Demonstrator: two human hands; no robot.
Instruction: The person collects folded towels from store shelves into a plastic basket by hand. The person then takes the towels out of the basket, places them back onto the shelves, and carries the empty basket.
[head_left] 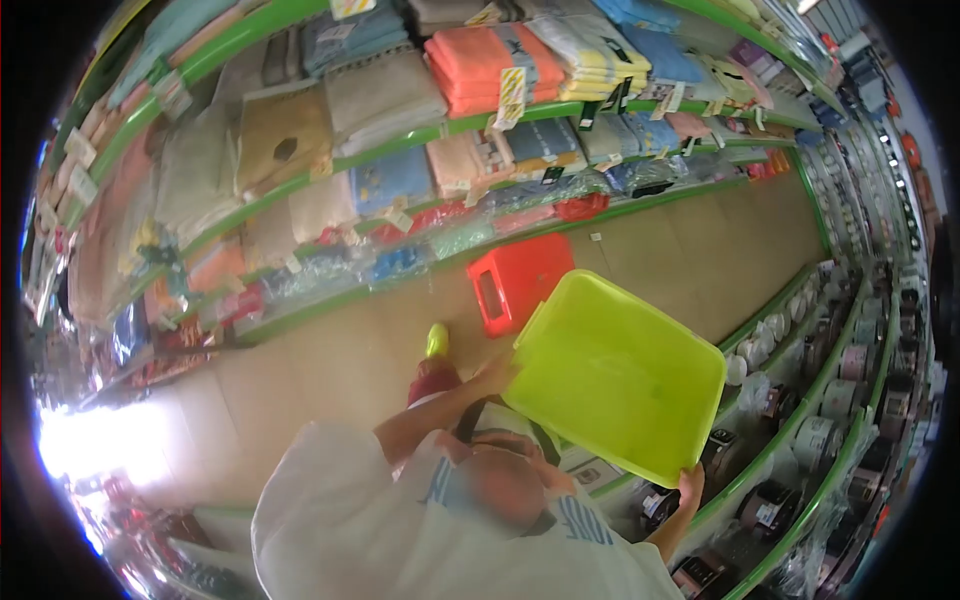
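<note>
A lime-green rectangular plastic tub [620, 370] is held out in front of my body, tilted, with its hollow side showing and nothing visible inside. My left hand [495, 378] grips its left edge, the fingers partly hidden by the rim. At the lower right corner, my right hand [690, 485] is closed around the rim. Just beyond the tub, a red plastic thing with a slot in its side [520, 280], perhaps a stool, stands on the floor, partly covered by the tub in this view.
Green-edged shelves [480, 120] with folded towels [490, 65] and plastic-wrapped packs run along the far side. On the right, curved shelves [800, 440] hold boxed and round wares close to my right hand. My yellow-green shoe [437, 342] rests on the tiled aisle floor [330, 370].
</note>
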